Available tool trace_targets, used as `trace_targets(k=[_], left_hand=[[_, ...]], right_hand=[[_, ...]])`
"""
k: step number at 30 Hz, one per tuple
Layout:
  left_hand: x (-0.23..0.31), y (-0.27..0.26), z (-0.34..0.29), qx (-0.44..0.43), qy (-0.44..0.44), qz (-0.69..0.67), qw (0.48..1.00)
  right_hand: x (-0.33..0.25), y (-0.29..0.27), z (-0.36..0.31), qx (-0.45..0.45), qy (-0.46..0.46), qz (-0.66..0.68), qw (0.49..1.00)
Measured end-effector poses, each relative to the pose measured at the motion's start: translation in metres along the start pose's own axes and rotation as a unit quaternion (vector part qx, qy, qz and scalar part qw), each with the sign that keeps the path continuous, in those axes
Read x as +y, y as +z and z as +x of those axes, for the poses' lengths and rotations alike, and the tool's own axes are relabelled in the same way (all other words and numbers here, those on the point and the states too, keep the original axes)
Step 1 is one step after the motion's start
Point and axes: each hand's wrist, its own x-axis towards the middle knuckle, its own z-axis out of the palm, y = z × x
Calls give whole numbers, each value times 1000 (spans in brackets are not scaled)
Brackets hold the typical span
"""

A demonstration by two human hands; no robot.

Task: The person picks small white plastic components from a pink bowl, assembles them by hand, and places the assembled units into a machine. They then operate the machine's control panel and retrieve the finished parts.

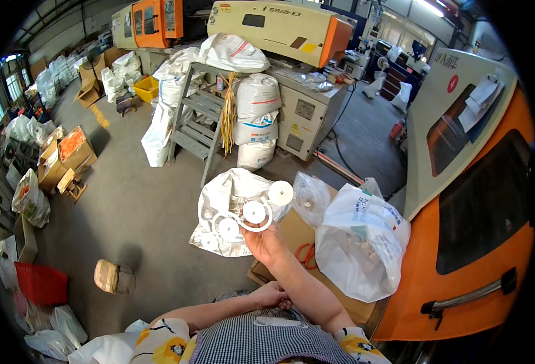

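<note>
My right hand (pixel 264 242) reaches forward with its fingers closed on a white plastic moulded part (pixel 268 219), made of rings and round discs joined together. Below and behind the part lies an open white woven sack (pixel 219 193), overlapped by the discs in this view. Close to my waist, my left hand (pixel 272 295) is closed with curled fingers, beside my right forearm. What it holds, if anything, is hidden. A pair of orange-handled scissors (pixel 306 256) lies on cardboard (pixel 296 232) to the right of my right forearm.
A large white plastic bag (pixel 358 249) and a clear bag (pixel 311 199) stand at right, beside an orange-and-cream machine (pixel 486 200). Ahead are a grey step ladder (pixel 196 124) and stacked sacks (pixel 257 100). A small stool (pixel 113 276) and red bin (pixel 41 283) are at left.
</note>
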Motion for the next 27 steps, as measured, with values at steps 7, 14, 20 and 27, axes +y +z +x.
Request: trace_targets(k=[7, 14, 20, 27], left_hand=[[-2, 0, 12, -52, -23, 48, 997], [9, 2, 14, -52, -99, 7, 994], [15, 4, 23, -69, -157, 19, 985], [30, 12, 41, -46, -178, 7, 983]], right_hand=[[-22, -20, -5, 19, -96, -38, 995], [-65, -81, -55, 246, -305, -495, 775], [-71, -180, -68, 324, -339, -721, 511], [-74, -248, -71, 255, -254, -866, 348]])
